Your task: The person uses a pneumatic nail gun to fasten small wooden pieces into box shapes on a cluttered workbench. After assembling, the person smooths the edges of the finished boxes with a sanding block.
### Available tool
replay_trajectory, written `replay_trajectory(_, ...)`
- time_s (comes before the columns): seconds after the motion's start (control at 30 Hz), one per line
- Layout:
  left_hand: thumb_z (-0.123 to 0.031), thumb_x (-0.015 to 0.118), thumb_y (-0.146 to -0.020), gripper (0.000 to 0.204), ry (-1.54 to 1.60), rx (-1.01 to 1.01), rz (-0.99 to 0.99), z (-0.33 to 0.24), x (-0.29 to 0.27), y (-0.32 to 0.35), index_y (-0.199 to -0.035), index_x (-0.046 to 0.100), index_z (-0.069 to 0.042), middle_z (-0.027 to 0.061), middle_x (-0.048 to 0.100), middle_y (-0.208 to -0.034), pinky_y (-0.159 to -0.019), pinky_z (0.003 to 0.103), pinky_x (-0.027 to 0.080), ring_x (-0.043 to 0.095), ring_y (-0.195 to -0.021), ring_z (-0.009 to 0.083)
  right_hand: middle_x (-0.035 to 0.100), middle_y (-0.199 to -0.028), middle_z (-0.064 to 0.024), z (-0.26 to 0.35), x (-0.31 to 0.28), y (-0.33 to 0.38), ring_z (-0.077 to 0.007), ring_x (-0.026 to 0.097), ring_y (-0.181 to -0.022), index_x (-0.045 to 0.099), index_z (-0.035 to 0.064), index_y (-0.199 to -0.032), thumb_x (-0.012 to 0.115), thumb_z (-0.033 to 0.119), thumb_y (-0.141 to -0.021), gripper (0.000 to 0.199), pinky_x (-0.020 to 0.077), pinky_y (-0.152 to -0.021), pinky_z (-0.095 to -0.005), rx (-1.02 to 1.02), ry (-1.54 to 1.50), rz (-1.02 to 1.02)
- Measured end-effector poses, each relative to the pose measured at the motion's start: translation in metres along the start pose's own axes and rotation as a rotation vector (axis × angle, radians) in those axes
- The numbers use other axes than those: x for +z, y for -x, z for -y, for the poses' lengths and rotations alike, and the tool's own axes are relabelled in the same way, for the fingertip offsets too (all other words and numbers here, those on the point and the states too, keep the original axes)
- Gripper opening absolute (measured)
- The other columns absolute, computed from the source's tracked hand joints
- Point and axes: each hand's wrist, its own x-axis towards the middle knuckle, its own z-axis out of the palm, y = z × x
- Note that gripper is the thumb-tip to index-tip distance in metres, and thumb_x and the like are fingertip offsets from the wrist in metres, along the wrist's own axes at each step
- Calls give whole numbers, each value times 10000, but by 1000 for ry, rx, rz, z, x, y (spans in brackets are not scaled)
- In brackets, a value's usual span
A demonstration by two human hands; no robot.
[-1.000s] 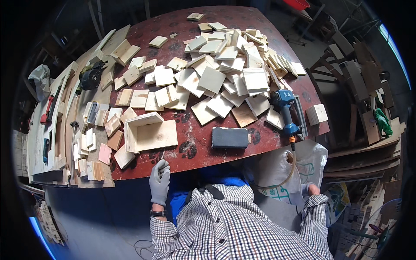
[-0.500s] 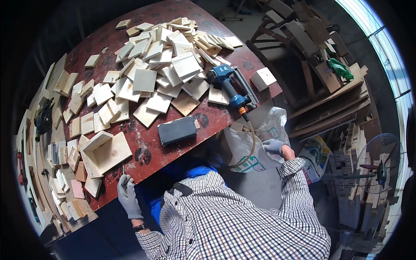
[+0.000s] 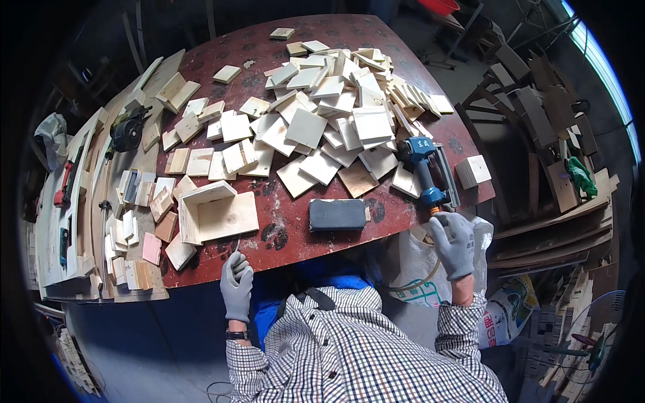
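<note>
A cluttered workshop surrounds a round, dark red counter (image 3: 295, 232) heaped with pale wooden squares (image 3: 322, 114). The right hand (image 3: 453, 243), gloved grey, reaches with fingers loosely spread toward the blue nail gun (image 3: 423, 171) at the counter's near edge, not gripping it. The left hand (image 3: 236, 287) rests by the near rim, fingers loosely curled and empty, below an open wooden box (image 3: 216, 215).
</note>
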Motion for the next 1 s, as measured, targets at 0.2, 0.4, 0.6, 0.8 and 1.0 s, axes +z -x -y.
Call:
replay_trajectory(0.2,-67,734,-925,624,-99,82,-96,-14,2,3,-1491,484,17,143,597,-1368,-1020,334,521,619,-1195,206,518,-1446,-155,72,118,-39,-360,453,-1400,430,61,-1530,852,455,-764,959,347,-1171,-505,-442,85,311)
replay_trajectory(0.4,-68,718,-930,604,-332,131,-206,-46,-36,10,-1491,501,-7,146,598,-1367,-1010,358,537,632,-1191,239,659,-1215,-140,69,152,-58,-331,627,-1147,500,95,-1450,846,461,-764,851,383,-1101,-496,-508,280,490)
replay_trajectory(0.6,-48,702,-933,585,-178,69,-253,-12,-61,36,-1481,507,11,137,595,-1353,-974,310,541,624,-1165,199,669,-1187,-127,35,124,-57,-328,640,-1131,569,155,-1360,835,464,-761,725,380,-1099,-497,-498,395,450)
replay_trajectory(0.8,-58,708,-934,586,-301,131,-251,-23,-47,11,-1483,509,2,134,586,-1388,-1005,339,518,606,-1202,215,699,-1181,-133,9,104,-63,-352,667,-1099,672,145,-1240,712,419,-897,441,473,-992,-491,-136,249,379)
replay_trajectory(1.0,-132,731,-922,655,-718,345,-199,-38,-35,-33,-1514,475,-13,172,511,-1480,-1064,416,478,530,-1321,311,713,-997,-117,-1,115,-96,-337,691,-977,702,137,-1040,676,387,-938,271,516,-830,-489,-73,404,199)
